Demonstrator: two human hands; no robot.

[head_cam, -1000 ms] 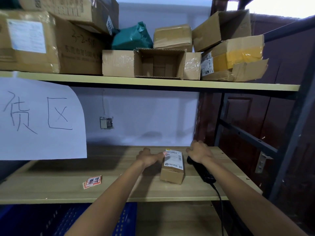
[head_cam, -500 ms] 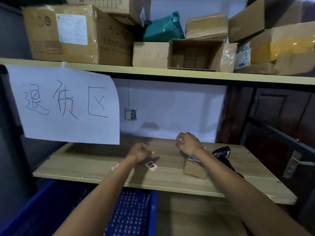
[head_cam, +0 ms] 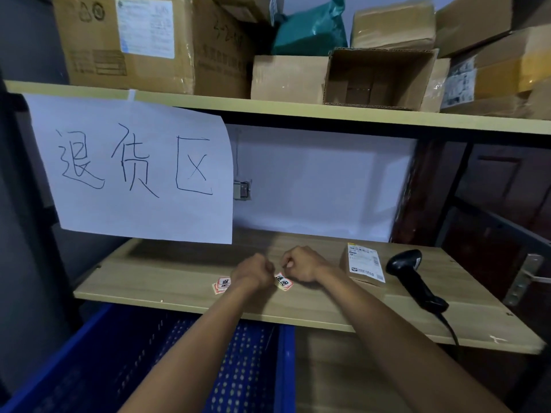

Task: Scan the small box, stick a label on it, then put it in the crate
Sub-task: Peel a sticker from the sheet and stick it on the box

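The small cardboard box with a white shipping label on top lies on the wooden shelf, right of my hands. A black barcode scanner rests beside it on the right. My left hand and my right hand meet at mid-shelf, both pinching a small red-and-white label between them. A small stack of the same labels lies just left of my left wrist. The blue perforated crate stands below the shelf's front edge.
A white paper sign with handwritten characters hangs from the upper shelf at left. The upper shelf carries several cardboard boxes, one open, and a green bag. A dark metal rack frame and door stand at right.
My right hand left the scanner on the shelf and came off the box to meet my left hand at the label. The view swung left and down.
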